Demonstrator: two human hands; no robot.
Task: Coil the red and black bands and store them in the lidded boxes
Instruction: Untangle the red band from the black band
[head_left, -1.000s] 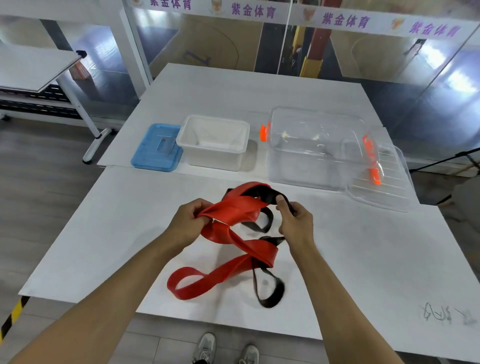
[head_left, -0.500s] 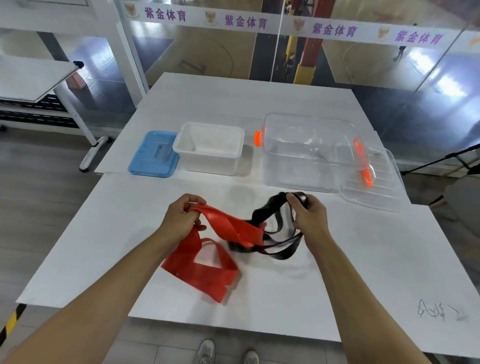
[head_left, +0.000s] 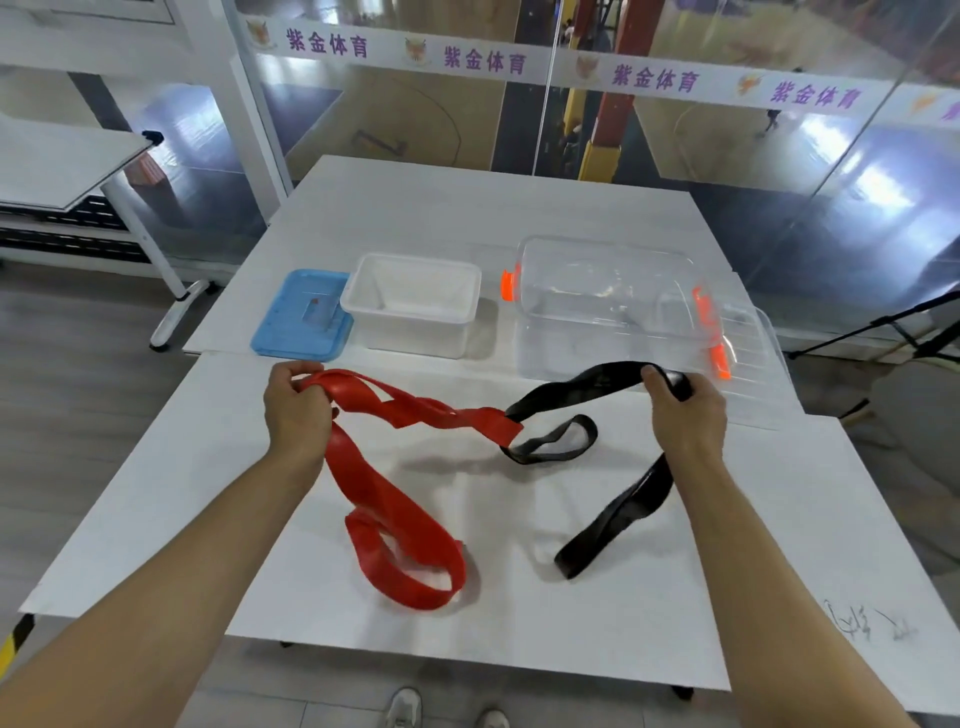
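**Two bands, still linked, stretched between the hands**

Here the white table carries everything. At its far side stands the clear box, open, with orange latches; its clear lid leans against the box's right side. Left of it, near but apart, sits the white box, also open, and the blue lid lies flat, touching that box's left side.

In front of the boxes the red band runs from the left hand to the middle, twisted along that stretch, and its other part drops in a loose loop onto the table near the front edge. At the middle it threads through the black band. The black band rises to the right hand, then trails down and lies on the table to the right of the red loop.

The left hand's fingers are curled tight round the red band's end. The right hand grips the black band, thumb on top.
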